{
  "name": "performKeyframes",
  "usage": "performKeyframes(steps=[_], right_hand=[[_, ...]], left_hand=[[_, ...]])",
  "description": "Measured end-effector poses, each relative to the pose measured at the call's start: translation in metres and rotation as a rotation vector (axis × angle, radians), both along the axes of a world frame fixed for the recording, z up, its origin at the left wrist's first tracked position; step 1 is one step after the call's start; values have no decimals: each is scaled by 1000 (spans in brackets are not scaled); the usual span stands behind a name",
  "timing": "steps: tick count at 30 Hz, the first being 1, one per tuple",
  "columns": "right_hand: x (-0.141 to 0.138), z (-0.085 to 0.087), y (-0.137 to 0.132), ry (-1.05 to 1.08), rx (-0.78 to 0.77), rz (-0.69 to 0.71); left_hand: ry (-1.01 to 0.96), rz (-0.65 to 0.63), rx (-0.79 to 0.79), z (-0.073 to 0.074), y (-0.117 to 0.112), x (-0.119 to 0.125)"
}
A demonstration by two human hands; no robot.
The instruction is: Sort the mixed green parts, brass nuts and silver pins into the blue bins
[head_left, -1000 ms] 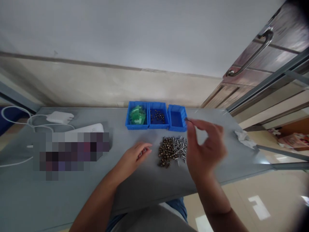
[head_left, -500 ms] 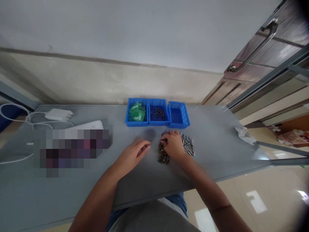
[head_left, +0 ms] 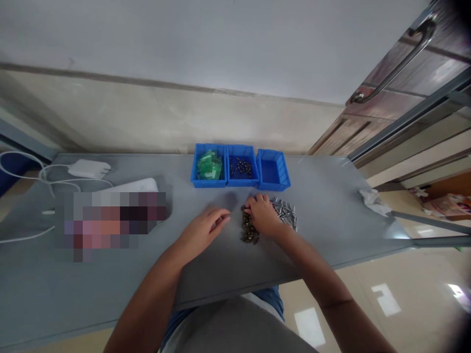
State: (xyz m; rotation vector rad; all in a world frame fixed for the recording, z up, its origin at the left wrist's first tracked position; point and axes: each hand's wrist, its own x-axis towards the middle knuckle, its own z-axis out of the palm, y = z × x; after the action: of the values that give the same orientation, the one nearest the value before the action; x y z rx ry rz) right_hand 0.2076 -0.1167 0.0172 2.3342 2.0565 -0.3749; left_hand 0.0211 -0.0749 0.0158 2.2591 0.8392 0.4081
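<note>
My right hand (head_left: 264, 215) reaches over the upper part of a pile of small brass-coloured metal pieces (head_left: 250, 233), fingers curled and pressed together; what lies between the fingertips is hidden. Just behind this hand, to the right, is a spread of thin silver metal pins (head_left: 287, 212), partly covered by it. My left hand (head_left: 206, 228) rests a little left of the pile with a narrow gap between thumb and index finger, and nothing shows in it.
Three blue bins stand by the wall: a left bin (head_left: 209, 184) with green pieces, a middle bin (head_left: 241, 182) with several small metal parts, and a right bin (head_left: 274, 186). A white adapter (head_left: 89, 169) with cables, a partly blurred white device (head_left: 147, 185) and crumpled tissue (head_left: 373, 202) are also on the table.
The view has shifted slightly. My right fingers have moved a little left and down against the pile's upper edge; a dark piece seen at the fingertips before is now hidden. My left hand barely differs.
</note>
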Motion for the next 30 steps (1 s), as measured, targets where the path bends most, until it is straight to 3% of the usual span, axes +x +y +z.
performKeyframes(steps=[12, 16, 20, 25, 27, 30], right_hand=[[13, -3, -2, 66, 40, 78], [13, -5, -2, 189, 132, 1], [6, -1, -8, 687, 287, -87], [-19, -5, -18, 1471, -6, -90], [-28, -8, -19, 1646, -40, -151], [-34, -10, -19, 1712, -11, -225]], left_hand=[[52, -15, -13, 1, 0, -1], [27, -12, -10, -1, 1, -1], [-59, 11, -11, -2, -1, 1], [-199, 40, 49, 3, -3, 5], [-223, 34, 78, 4, -3, 5], [-228, 19, 93, 2, -3, 4]])
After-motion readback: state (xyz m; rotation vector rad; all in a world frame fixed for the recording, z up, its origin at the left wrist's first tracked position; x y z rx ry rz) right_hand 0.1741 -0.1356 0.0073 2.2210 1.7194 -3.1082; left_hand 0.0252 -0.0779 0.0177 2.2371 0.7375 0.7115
